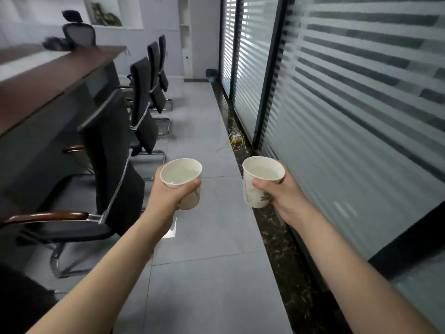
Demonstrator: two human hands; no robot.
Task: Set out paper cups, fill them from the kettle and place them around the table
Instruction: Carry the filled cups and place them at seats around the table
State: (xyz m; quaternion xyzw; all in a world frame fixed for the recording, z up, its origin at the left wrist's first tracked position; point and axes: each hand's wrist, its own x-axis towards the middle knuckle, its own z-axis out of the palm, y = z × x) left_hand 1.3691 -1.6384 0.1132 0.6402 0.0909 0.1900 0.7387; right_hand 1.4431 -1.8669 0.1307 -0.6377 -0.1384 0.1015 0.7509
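Cups (181, 174) hide fingers of left hand (168, 196) and right hand (284, 194).

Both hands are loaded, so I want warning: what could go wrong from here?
The left cup and right cup are well filled; a squeeze from the left hand or right hand, or a jolt, could slop water.
Loose cables and a yellow power strip lie on the floor ahead: a trip and wet-electrics hazard.
The chairs line the table, and no hand is free to move one.
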